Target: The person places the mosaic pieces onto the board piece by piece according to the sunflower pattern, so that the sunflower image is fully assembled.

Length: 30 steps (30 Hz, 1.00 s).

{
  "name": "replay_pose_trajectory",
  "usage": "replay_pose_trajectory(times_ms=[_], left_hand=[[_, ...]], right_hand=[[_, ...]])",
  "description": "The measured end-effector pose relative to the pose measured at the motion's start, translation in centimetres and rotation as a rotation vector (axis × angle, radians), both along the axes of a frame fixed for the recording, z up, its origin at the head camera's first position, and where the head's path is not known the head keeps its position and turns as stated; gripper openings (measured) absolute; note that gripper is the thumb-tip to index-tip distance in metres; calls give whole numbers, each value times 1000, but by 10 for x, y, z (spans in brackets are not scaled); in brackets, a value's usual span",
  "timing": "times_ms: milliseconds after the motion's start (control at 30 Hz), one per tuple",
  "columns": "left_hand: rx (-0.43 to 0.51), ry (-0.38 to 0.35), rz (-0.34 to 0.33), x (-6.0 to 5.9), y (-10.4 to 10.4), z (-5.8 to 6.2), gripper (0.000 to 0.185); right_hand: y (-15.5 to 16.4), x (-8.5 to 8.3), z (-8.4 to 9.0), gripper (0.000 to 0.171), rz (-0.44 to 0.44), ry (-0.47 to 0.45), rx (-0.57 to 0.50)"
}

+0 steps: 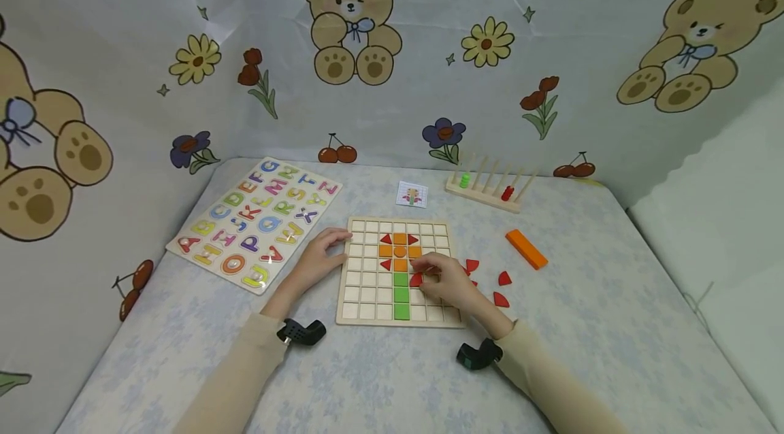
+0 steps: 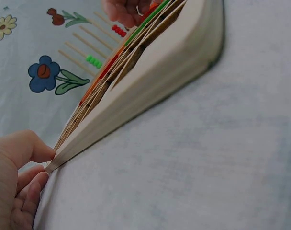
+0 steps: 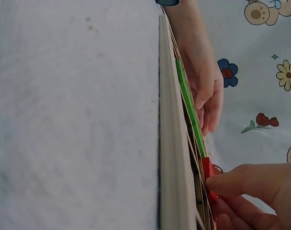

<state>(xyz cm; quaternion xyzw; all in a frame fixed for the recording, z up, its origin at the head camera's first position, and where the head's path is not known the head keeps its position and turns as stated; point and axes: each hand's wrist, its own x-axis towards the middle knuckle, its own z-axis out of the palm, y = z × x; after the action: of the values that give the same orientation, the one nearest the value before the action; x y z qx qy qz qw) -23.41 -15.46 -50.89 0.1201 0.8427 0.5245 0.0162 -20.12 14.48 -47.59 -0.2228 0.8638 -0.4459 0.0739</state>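
Note:
A wooden grid board (image 1: 365, 320) lies in the middle of the table. Several orange tiles (image 1: 400, 239), red triangles (image 1: 386, 239) and a column of green squares (image 1: 401, 294) sit in its cells. With thumb and fingertips my left hand (image 1: 320, 258) touches the board's left edge near the far corner. My right hand (image 1: 450, 281) pinches a red piece (image 3: 208, 178) at the cell right of the topmost green square; its shape is partly hidden by the fingers. More red fan-shaped pieces (image 1: 501, 299) lie loose to the right of that hand.
At the left lies an alphabet puzzle board (image 1: 184, 257). Behind the grid board are a small pattern card (image 1: 412, 194) and a wooden peg rack (image 1: 480, 198) with green and red beads. An orange block (image 1: 527, 249) lies at the right. A printed cloth hangs behind the table.

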Motion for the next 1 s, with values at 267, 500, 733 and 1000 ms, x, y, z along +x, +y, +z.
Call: replay_pose_trajectory(times_ms=[267,500,733,1000], left_hand=[[-13,11,-5,0,0,1,41],[-12,4,-9,1,0,2,41],[-6,6,-8,1,-1,2,41],[3,14,-10,0,0,2,41]], right_hand=[[1,3,1,30,10,42,-29],[-1,4,0,29,25,47,-9],[0,3,0,34,59,73,19],[23,0,4,25,-65,26,-22]])
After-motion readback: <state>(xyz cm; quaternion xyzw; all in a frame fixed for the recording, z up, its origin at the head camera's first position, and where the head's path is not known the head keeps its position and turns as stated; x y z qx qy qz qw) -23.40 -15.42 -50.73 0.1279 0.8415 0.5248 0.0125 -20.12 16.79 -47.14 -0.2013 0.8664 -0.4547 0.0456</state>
